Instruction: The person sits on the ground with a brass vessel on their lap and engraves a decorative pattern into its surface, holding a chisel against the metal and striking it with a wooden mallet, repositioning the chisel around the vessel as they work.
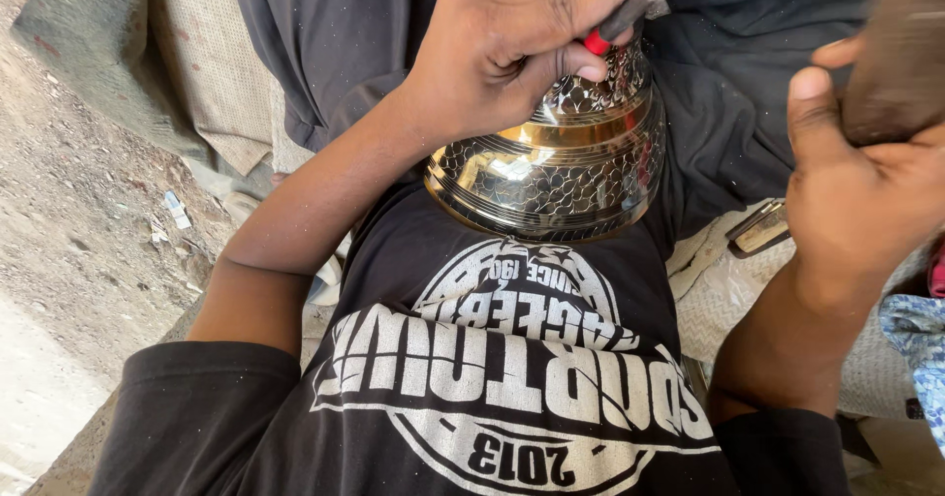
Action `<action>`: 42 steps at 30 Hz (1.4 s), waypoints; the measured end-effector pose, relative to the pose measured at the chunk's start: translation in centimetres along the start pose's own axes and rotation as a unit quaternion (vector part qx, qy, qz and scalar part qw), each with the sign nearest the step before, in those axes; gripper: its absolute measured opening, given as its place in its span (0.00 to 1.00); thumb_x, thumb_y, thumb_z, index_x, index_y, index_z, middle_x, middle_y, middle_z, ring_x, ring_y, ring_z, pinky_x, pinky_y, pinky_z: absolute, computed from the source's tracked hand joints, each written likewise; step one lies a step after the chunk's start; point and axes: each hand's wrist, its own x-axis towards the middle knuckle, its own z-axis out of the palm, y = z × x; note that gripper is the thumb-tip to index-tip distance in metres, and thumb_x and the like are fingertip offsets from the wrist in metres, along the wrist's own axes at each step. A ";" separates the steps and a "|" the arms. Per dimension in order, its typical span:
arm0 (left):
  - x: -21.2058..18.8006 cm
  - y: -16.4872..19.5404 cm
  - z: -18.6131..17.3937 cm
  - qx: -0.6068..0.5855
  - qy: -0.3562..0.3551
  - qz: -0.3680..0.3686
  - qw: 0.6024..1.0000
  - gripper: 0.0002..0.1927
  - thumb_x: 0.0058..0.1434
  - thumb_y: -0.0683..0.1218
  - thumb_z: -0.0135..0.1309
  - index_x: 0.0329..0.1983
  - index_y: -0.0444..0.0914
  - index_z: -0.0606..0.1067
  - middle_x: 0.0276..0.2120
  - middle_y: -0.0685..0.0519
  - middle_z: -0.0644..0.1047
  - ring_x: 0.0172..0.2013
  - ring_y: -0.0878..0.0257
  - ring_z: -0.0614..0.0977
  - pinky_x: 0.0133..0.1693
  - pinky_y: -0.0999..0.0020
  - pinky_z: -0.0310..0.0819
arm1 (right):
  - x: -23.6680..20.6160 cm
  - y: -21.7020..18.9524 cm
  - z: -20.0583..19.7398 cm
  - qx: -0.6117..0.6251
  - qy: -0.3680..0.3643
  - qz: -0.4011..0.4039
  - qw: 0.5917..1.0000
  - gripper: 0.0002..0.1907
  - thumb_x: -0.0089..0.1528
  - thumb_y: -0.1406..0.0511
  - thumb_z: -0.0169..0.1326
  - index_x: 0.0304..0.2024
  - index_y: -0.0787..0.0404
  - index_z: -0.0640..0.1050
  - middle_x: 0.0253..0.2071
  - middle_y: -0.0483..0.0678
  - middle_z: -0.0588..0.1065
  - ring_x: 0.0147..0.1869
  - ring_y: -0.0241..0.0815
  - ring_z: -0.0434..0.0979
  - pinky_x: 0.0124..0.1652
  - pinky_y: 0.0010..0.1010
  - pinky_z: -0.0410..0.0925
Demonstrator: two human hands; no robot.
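Note:
A shiny brass-coloured metal pot [556, 161] with a hammered scale pattern rests against my chest, its base toward me. My left hand [502, 48] lies on the pot's upper part and grips a short dark tool with a red band [620, 24], its tip pressed on the metal. My right hand [866, 181] is raised at the right edge, closed around a brown wooden handle [901, 58]; the handle's far end is out of view.
I wear a black shirt [492, 378] with white print. Dark cloth [728, 112] covers my lap beyond the pot. A beige mat [212, 73] and dusty ground [69, 220] lie at left. A small metal piece [758, 228] rests on woven cloth at right.

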 end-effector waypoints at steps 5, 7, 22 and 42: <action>0.3 0.2 0.3 0.017 0.023 0.017 0.999 0.30 0.68 0.37 0.66 0.71 0.40 0.69 0.40 0.47 0.83 0.35 0.64 0.86 0.35 0.74 0.79 | 0.7 -1.0 0.1 -0.202 -0.046 -0.125 0.970 0.26 0.59 0.86 0.48 0.60 0.73 0.72 0.51 0.55 0.77 0.52 0.43 0.79 0.52 0.27 0.72; 0.2 0.2 0.1 0.001 0.010 0.010 1.000 0.28 0.69 0.35 0.65 0.69 0.38 0.69 0.41 0.47 0.83 0.37 0.64 0.87 0.36 0.75 0.80 | 1.0 -1.6 1.1 -0.098 -0.023 -0.099 0.990 0.23 0.64 0.84 0.51 0.62 0.72 0.71 0.51 0.54 0.77 0.54 0.43 0.79 0.54 0.27 0.73; 0.1 -0.1 0.0 -0.028 -0.009 0.014 0.999 0.26 0.68 0.29 0.58 0.66 0.36 0.70 0.39 0.47 0.83 0.39 0.65 0.89 0.38 0.76 0.82 | -0.1 -1.6 0.8 -0.244 -0.030 -0.173 0.954 0.28 0.58 0.86 0.53 0.61 0.72 0.71 0.52 0.57 0.74 0.55 0.49 0.79 0.55 0.31 0.72; 0.4 -0.4 -0.9 -0.022 -0.039 0.009 0.999 0.29 0.62 0.29 0.59 0.67 0.35 0.72 0.34 0.49 0.82 0.33 0.66 0.86 0.38 0.73 0.80 | 0.5 -3.8 2.3 -0.223 0.013 -0.162 0.961 0.27 0.63 0.86 0.57 0.62 0.65 0.71 0.48 0.52 0.75 0.46 0.42 0.80 0.48 0.30 0.73</action>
